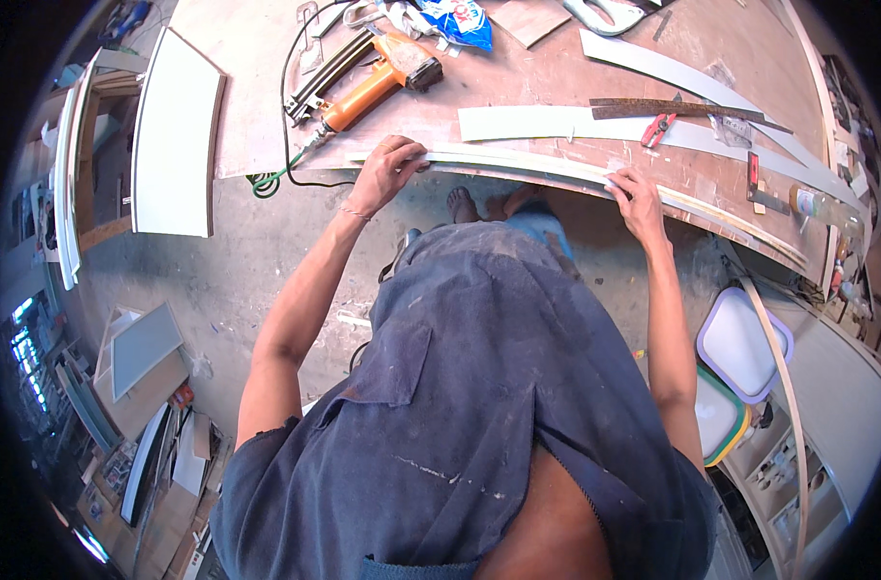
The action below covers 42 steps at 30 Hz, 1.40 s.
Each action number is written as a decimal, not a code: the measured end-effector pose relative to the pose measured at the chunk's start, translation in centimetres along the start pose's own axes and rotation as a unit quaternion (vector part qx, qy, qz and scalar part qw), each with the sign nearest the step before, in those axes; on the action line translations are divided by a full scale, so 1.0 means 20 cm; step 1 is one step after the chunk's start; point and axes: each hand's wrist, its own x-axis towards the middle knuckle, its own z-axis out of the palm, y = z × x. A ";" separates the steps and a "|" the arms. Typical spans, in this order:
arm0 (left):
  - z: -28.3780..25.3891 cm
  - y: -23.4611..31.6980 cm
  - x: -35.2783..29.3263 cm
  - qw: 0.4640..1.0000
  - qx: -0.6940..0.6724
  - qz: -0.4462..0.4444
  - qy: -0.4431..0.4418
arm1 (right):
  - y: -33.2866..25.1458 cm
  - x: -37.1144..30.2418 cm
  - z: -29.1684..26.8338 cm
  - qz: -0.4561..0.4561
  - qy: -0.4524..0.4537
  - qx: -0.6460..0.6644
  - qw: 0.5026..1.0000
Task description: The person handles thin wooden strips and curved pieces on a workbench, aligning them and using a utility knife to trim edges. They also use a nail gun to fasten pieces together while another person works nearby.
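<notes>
A long, thin white strip (518,162) lies along the near edge of the workbench (257,126). Near its left end, my left hand (390,172) has its fingers curled over the strip at the bench edge. Farther right, thumb and fingers of my right hand (639,205) pinch the same strip. Just beyond my left hand rests an orange nail gun (368,95) with a hose at its handle end. Flat white strips (518,123) lie beyond my right hand, with a dark, rough strip (673,108) and a red-handled tool (658,130) on top.
A white panel (177,135) stands at the bench's left end. On the right are a square (769,198) and a bottle (816,205). A blue plastic bag (460,21) lies at the back. Coloured-rim trays (745,343) sit low right. A black hose (288,126) crosses the bench edge.
</notes>
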 end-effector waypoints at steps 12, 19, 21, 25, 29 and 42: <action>-0.04 -0.04 -0.04 1.000 -0.019 0.006 -0.007 | -0.08 0.01 0.01 0.042 -0.029 0.047 0.998; -0.10 0.03 -0.02 0.998 0.051 0.012 -0.039 | -0.07 0.02 0.05 0.014 -0.010 0.042 0.999; -0.07 0.06 -0.01 0.996 0.077 0.023 -0.032 | -0.07 0.02 0.06 -0.002 0.002 0.024 1.000; 0.06 0.08 -0.02 0.995 0.095 -0.005 0.026 | -0.10 0.00 0.06 0.005 0.005 0.006 1.000; 0.12 0.10 -0.04 0.989 0.126 -0.041 0.057 | -0.11 0.01 0.04 0.008 -0.012 0.008 1.000; 0.14 0.15 -0.04 0.985 0.158 0.024 0.064 | -0.13 0.01 0.05 0.022 0.008 0.040 0.999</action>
